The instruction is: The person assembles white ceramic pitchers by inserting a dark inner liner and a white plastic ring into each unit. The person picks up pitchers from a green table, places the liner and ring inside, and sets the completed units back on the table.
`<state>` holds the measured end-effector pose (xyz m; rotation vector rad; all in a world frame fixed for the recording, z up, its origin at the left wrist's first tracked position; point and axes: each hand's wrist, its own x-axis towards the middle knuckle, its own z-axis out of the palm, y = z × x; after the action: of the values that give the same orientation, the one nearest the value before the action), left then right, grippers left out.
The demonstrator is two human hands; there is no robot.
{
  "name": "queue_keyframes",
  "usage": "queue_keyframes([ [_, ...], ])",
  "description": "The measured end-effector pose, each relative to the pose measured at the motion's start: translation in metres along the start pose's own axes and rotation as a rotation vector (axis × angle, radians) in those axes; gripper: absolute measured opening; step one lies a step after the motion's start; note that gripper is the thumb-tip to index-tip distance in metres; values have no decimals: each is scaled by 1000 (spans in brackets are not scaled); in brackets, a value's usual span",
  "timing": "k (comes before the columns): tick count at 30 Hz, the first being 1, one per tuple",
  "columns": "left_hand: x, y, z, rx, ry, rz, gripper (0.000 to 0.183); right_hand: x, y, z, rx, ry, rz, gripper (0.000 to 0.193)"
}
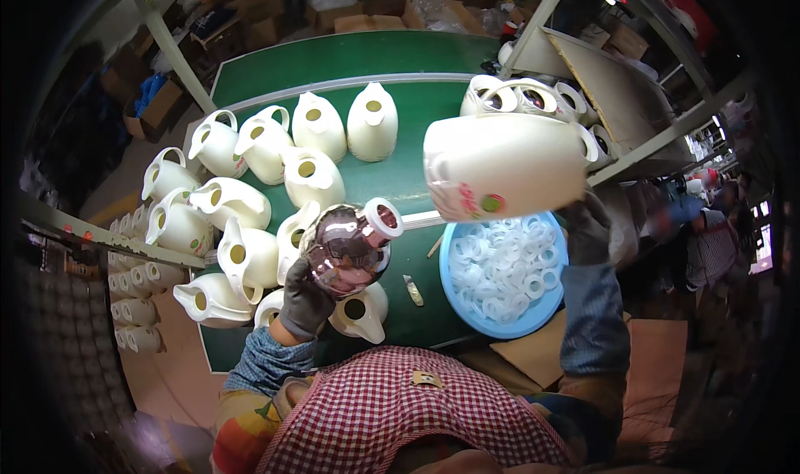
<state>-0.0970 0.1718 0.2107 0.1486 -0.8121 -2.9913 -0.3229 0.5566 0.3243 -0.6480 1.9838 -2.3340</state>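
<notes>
My left hand (305, 304), in a dark grey glove, is closed round a shiny purple-silver glass flask liner (342, 253). A white translucent ring (384, 219) sits round the liner's neck, which tilts up to the right. My right hand (587, 234), also gloved, grips a cream thermos jug shell (510, 161) at its right end. The shell lies on its side in the air above a blue basin (498, 330); my fingers are partly hidden and the shell's right end is blurred. Many white rings (507, 265) fill the basin.
Several cream jug shells (314, 124) stand on the green bench (417, 186) to the left. More shells holding dark liners (533, 99) lie at the back right. A small cutter (412, 290) rests between my hands. A metal post (175, 53) rises at the left.
</notes>
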Motion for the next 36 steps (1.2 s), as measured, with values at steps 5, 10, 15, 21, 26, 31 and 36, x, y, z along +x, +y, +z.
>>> queue_keyframes([
  [5, 10, -25, 9, 14, -284, -96, 71, -63, -15, -20, -284, -6, -134, 23],
  [10, 13, -52, -7, 1229, -262, 49, 61, -106, 6, 29, 211, -201, -83, 26],
  [15, 33, -59, 53, 2051, -625, 651, 60, -126, 3, 66, 11, -416, -172, 45],
  [21, 36, -61, 82, 1818, -567, 498, 57, -135, 10, 67, 85, -360, -166, 68],
  [26, 30, -57, 89, 1694, -507, 372, 55, -139, 8, 67, -31, -370, -198, 74],
  [31, 23, -57, 91, 1502, -410, 214, 67, -132, 0, 68, -66, -406, -314, 75],
  [36, 26, -51, 101, 1766, -555, 266, 73, -133, -3, 66, -105, -384, -278, 75],
])
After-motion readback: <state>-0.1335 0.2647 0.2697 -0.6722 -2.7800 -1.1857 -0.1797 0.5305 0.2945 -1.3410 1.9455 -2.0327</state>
